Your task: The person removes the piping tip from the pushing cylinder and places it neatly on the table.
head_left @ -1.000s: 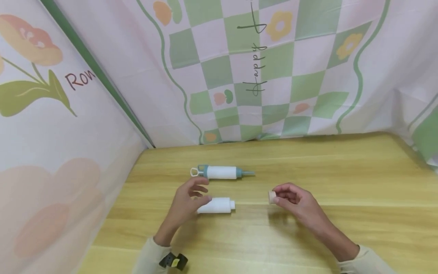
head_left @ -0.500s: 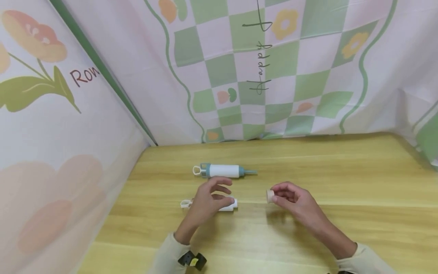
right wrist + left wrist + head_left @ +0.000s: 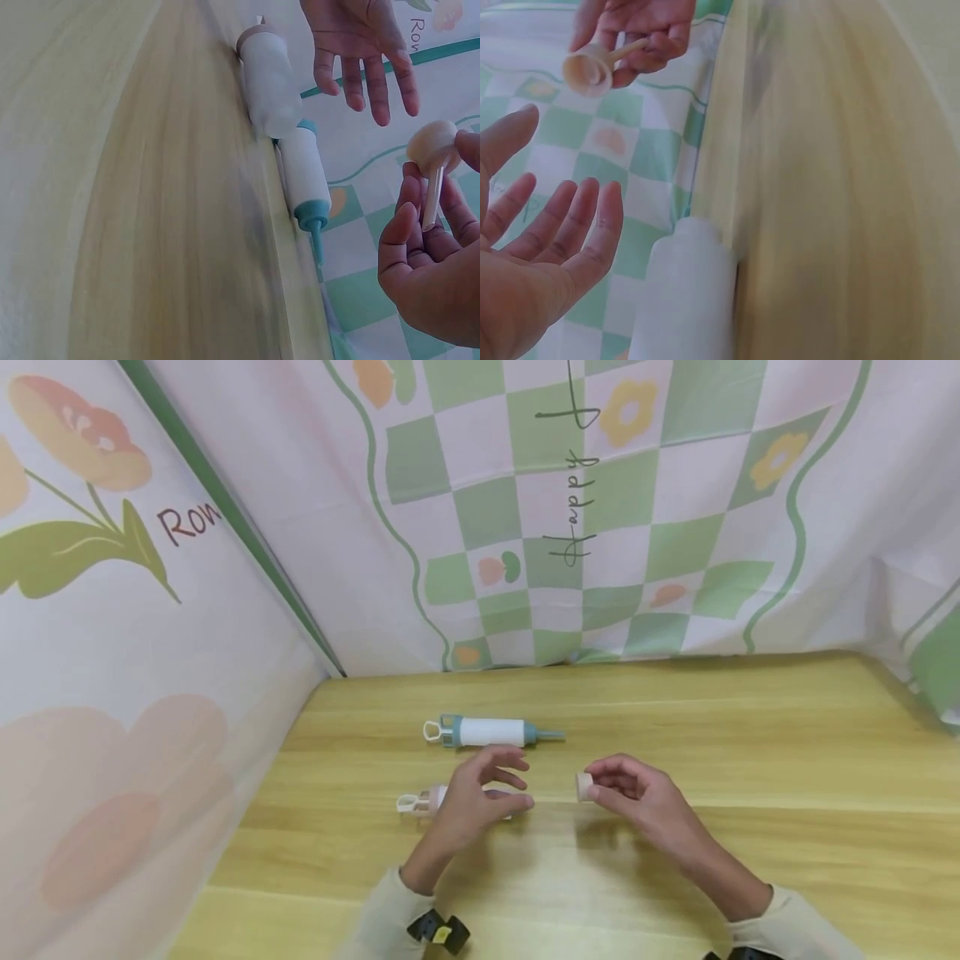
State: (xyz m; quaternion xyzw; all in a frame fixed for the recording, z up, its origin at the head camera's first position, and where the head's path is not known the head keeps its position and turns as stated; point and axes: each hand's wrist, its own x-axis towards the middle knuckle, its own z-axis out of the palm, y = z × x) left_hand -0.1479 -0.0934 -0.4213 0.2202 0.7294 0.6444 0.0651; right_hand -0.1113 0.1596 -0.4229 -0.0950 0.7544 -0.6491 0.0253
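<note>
My right hand (image 3: 648, 802) pinches a beige nozzle cap (image 3: 583, 787) above the table, its open end turned toward my left hand. In the right wrist view a thin spout (image 3: 433, 199) sticks out of the cap, back between the fingers. My left hand (image 3: 483, 793) hovers to its left, holding nothing, with fingers spread and relaxed in the left wrist view. Below that hand lies a white syringe-like tube (image 3: 686, 300) with a pinkish collar (image 3: 437, 799) and a white loop handle (image 3: 408, 803). The hand hides much of its barrel in the head view.
Behind the left hand lies a similar white syringe-like tube (image 3: 491, 732) with blue-green ends, its thin nozzle pointing right. Both rest on the wooden table (image 3: 750, 735). A patterned cloth (image 3: 615, 552) hangs along the table's back edge, and another at the left.
My left hand has moved right, across the pinkish-collared tube and toward the right hand. The right hand, with the nozzle cap, has shifted slightly left. Both tubes stay on the table.
</note>
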